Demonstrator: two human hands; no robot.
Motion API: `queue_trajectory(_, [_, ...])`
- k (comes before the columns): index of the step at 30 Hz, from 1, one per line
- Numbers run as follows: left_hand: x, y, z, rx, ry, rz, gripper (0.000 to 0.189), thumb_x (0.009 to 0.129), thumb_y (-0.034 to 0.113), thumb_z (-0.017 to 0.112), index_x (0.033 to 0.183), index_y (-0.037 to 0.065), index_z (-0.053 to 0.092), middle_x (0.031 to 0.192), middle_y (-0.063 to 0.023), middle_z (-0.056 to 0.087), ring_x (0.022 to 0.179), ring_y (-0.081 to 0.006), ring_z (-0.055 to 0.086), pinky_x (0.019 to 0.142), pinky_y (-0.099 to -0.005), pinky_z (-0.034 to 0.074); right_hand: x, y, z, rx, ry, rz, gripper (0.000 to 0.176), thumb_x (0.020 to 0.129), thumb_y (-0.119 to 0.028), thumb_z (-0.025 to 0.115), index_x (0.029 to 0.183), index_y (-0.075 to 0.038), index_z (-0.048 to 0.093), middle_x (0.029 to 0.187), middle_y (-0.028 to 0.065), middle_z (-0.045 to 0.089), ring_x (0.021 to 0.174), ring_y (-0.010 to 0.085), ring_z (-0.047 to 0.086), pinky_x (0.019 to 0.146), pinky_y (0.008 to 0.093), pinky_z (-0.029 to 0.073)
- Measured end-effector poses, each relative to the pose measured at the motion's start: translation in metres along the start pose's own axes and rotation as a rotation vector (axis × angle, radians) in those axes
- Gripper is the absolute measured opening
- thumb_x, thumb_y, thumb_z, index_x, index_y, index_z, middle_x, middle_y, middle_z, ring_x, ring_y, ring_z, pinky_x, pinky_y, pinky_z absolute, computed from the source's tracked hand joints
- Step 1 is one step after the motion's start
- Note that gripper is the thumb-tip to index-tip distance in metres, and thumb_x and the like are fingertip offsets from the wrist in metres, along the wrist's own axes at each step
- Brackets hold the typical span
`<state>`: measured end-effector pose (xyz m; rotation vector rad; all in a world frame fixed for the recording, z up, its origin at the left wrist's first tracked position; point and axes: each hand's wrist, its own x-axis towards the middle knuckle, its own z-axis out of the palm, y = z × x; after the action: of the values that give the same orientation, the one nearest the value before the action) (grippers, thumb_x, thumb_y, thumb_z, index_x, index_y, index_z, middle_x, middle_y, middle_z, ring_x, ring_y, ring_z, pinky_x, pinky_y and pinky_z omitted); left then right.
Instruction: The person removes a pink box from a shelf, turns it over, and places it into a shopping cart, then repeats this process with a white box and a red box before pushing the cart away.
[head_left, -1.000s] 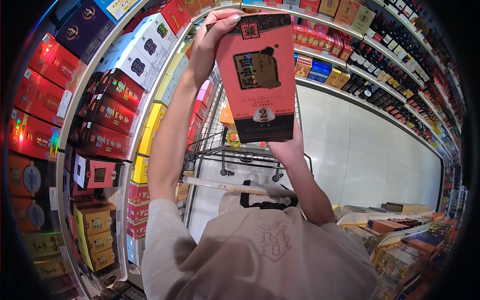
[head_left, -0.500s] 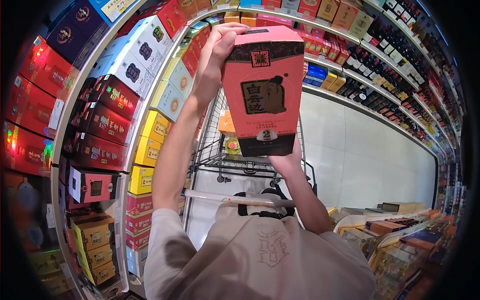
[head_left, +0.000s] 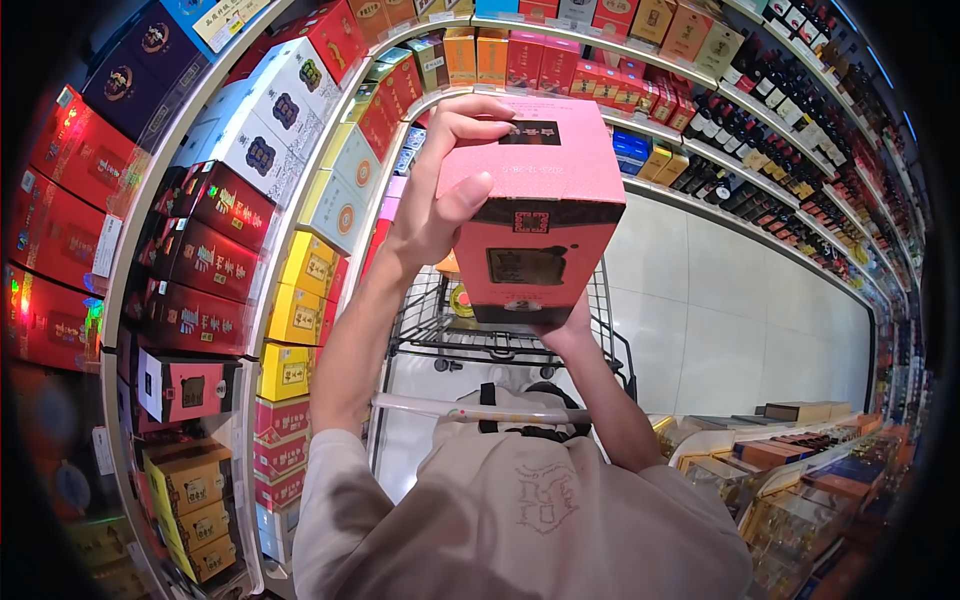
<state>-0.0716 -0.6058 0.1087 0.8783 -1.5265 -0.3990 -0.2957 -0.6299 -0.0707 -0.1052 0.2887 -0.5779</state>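
A pink and black liquor box [head_left: 545, 215] is held up in front of me, above the shopping cart [head_left: 490, 345]. Its pink top is tilted toward me, showing a black label and a printed date. My left hand [head_left: 445, 190] grips the upper left edge, with fingers over the top and the thumb at the front corner. Under the lower right end is my right hand [head_left: 572, 328], supporting the box; most of its fingers are hidden behind it. Inside the cart, a round yellow item [head_left: 460, 300] shows partly.
Left shelves hold dark red boxes [head_left: 210, 255], white boxes [head_left: 285, 110], yellow boxes [head_left: 295, 315] and a similar pink box [head_left: 190, 390]. Wine bottles [head_left: 745, 130] line the right shelves. The cart handle [head_left: 415, 404] crosses before my waist. Boxes [head_left: 780, 450] stand at the lower right.
The box has tipped, its top coming down and toward me, so the top face now shows and the front looks foreshortened. My left hand has moved down with it.
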Motion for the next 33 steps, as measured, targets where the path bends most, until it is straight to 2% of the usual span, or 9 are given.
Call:
queue_trajectory(8, [-0.009, -0.015, -0.001, 0.136, -0.084, 0.122, 0.059, 0.102, 0.055, 0.05, 0.125, 0.002, 0.058, 0.157, -0.0246, 0.044, 0.153, -0.0433, 0.031, 0.124, -0.0578, 0.021, 0.007, -0.001, -0.023, -0.06, 0.239, 0.009, 0.06, 0.104, -0.06, 0.049, 0.144, -0.017, 0.057, 0.146, 0.0059, 0.058, 0.13, 0.0283, 0.057, 0.109, 0.0491, 0.048])
queue_trajectory(10, [-0.005, -0.015, -0.001, 0.116, -0.064, 0.024, 0.055, 0.103, 0.051, 0.052, 0.126, 0.001, 0.057, 0.156, -0.0233, 0.045, 0.153, -0.0391, 0.032, 0.125, -0.053, 0.022, 0.006, 0.001, -0.012, -0.079, 0.344, 0.0, 0.06, 0.105, -0.059, 0.049, 0.145, -0.015, 0.056, 0.146, 0.0068, 0.058, 0.131, 0.0287, 0.056, 0.112, 0.0497, 0.046])
queue_trajectory(13, [0.002, -0.029, -0.005, 0.05, -0.052, -0.058, 0.054, 0.102, 0.047, 0.05, 0.125, -0.001, 0.058, 0.156, -0.0222, 0.046, 0.152, -0.0351, 0.034, 0.124, -0.0488, 0.025, 0.007, 0.008, -0.002, 0.013, 0.158, -0.032, 0.058, 0.108, -0.052, 0.048, 0.151, -0.013, 0.05, 0.152, 0.0098, 0.053, 0.138, 0.031, 0.052, 0.119, 0.051, 0.038])
queue_trajectory(18, [0.006, -0.049, -0.007, -0.059, 0.012, -0.242, 0.055, 0.099, 0.039, 0.042, 0.13, -0.003, 0.061, 0.16, -0.0178, 0.043, 0.148, -0.028, 0.042, 0.122, -0.0404, 0.031, 0.012, 0.013, 0.005, 0.064, 0.139, -0.023, 0.06, 0.109, -0.051, 0.047, 0.154, -0.012, 0.047, 0.155, 0.0122, 0.051, 0.141, 0.0322, 0.049, 0.122, 0.0515, 0.034])
queue_trajectory(24, [0.004, -0.066, -0.012, -0.079, 0.172, -0.292, 0.055, 0.101, 0.04, 0.044, 0.132, -0.001, 0.064, 0.154, -0.0213, 0.05, 0.158, -0.0315, 0.026, 0.127, -0.0436, 0.015, 0.013, 0.004, 0.021, -0.028, 0.179, -0.007, 0.068, 0.108, -0.056, 0.047, 0.155, -0.008, 0.045, 0.157, 0.0168, 0.048, 0.144, 0.0339, 0.047, 0.124, 0.051, 0.033])
queue_trajectory(26, [0.006, -0.073, -0.016, -0.174, 0.236, -0.359, 0.053, 0.103, 0.038, 0.044, 0.132, -0.001, 0.064, 0.149, -0.0179, 0.056, 0.152, -0.0289, 0.036, 0.124, -0.0416, 0.024, 0.015, 0.0, 0.021, -0.034, 0.196, 0.024, 0.072, 0.106, -0.059, 0.049, 0.156, -0.008, 0.044, 0.158, 0.0178, 0.047, 0.145, 0.0347, 0.046, 0.124, 0.0522, 0.032])
queue_trajectory(28, [0.011, -0.069, -0.013, -0.326, 0.357, -0.507, 0.049, 0.105, 0.038, 0.047, 0.131, 0.001, 0.065, 0.134, -0.0118, 0.065, 0.124, -0.0195, 0.061, 0.107, -0.0345, 0.047, 0.018, -0.002, 0.029, -0.029, 0.195, 0.001, 0.074, 0.105, -0.06, 0.051, 0.156, -0.007, 0.045, 0.158, 0.018, 0.047, 0.144, 0.0351, 0.046, 0.123, 0.0535, 0.032])
queue_trajectory(31, [0.019, -0.075, -0.011, -0.375, 0.378, -0.609, 0.048, 0.104, 0.04, 0.047, 0.125, 0.001, 0.066, 0.115, -0.009, 0.072, 0.103, -0.0175, 0.069, 0.09, -0.0348, 0.056, 0.016, 0.0, 0.031, -0.001, 0.239, 0.047, 0.073, 0.104, -0.06, 0.054, 0.155, -0.008, 0.046, 0.158, 0.0184, 0.046, 0.144, 0.0358, 0.045, 0.123, 0.0546, 0.032])
queue_trajectory(33, [0.023, -0.081, -0.012, -0.416, 0.372, -0.651, 0.048, 0.104, 0.039, 0.046, 0.125, 0.001, 0.066, 0.116, -0.0095, 0.072, 0.105, -0.0186, 0.069, 0.092, -0.0358, 0.056, 0.015, 0.002, 0.034, 0.02, 0.284, 0.086, 0.073, 0.103, -0.061, 0.055, 0.154, -0.01, 0.047, 0.159, 0.019, 0.045, 0.145, 0.0368, 0.043, 0.123, 0.057, 0.031])
